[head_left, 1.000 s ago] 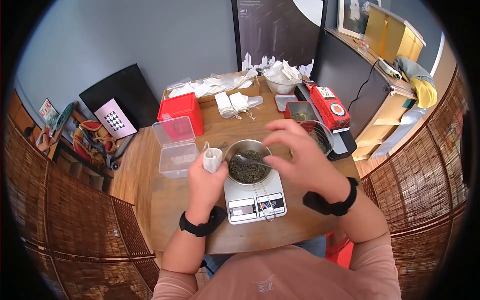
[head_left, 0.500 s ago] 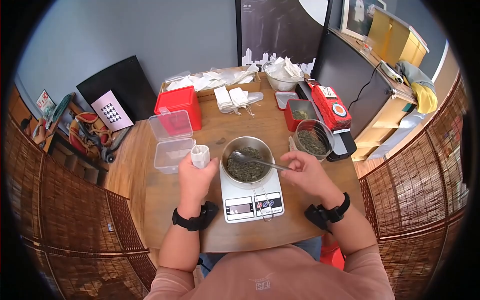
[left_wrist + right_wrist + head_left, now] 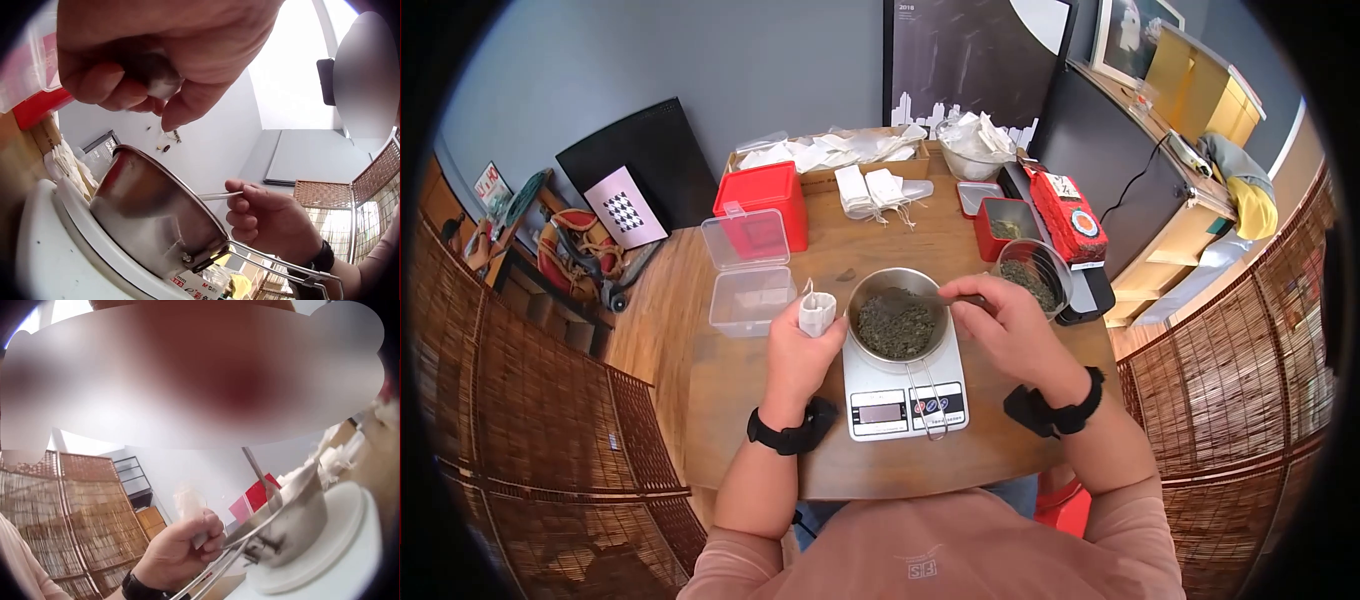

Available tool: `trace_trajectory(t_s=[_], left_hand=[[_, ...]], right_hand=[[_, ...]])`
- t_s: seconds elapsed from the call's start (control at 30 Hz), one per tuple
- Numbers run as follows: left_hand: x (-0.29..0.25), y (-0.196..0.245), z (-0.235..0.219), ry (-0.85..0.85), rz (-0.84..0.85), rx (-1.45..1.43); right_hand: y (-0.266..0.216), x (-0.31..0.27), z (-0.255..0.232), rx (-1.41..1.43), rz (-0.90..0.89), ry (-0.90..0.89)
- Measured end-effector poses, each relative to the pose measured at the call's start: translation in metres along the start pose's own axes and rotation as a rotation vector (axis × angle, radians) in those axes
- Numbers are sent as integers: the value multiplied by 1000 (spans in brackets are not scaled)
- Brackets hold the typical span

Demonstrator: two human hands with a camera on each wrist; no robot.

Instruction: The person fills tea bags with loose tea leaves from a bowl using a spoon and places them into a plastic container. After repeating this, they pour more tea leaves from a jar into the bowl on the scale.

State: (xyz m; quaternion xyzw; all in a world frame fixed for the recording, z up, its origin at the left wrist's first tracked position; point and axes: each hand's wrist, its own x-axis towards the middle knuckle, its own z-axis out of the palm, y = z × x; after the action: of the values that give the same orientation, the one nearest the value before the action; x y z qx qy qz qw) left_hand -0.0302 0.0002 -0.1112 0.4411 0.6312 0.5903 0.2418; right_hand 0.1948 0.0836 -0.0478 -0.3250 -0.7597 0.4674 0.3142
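Observation:
My left hand holds a small white drawstring pouch upright, its open mouth facing up, just left of the pot. In my right hand the fingers pinch the handle of a metal spoon. The spoon's head end reaches down into dark dried leaves. These leaves fill the bottom of a stainless steel pot with a folding wire handle. Beneath the pot is a white kitchen scale, its display and buttons toward me. In the right wrist view the spoon handle slants over the pot's rim.
Left of the pot sits an open clear plastic box, with a red canister behind. Flat white pouches lie farther back. At right stand a clear tub of leaves, a red tin and a red packet.
My right hand came down from above the pot with spread fingers, took the spoon's handle, then shifted toward the pot. The spoon's head turned in the leaves. My left hand keeps holding the pouch.

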Motion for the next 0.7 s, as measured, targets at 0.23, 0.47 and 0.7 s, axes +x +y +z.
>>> trace_trajectory(t_s=[0.23, 0.47, 0.7], left_hand=[[-2, 1, 5, -12, 26, -16], [0, 2, 5, -19, 8, -14], [1, 1, 7, -45, -8, 0]], right_hand=[[-14, -5, -12, -512, -352, -54], [5, -11, -7, -555, -328, -91], [3, -16, -20, -404, -282, 1]])
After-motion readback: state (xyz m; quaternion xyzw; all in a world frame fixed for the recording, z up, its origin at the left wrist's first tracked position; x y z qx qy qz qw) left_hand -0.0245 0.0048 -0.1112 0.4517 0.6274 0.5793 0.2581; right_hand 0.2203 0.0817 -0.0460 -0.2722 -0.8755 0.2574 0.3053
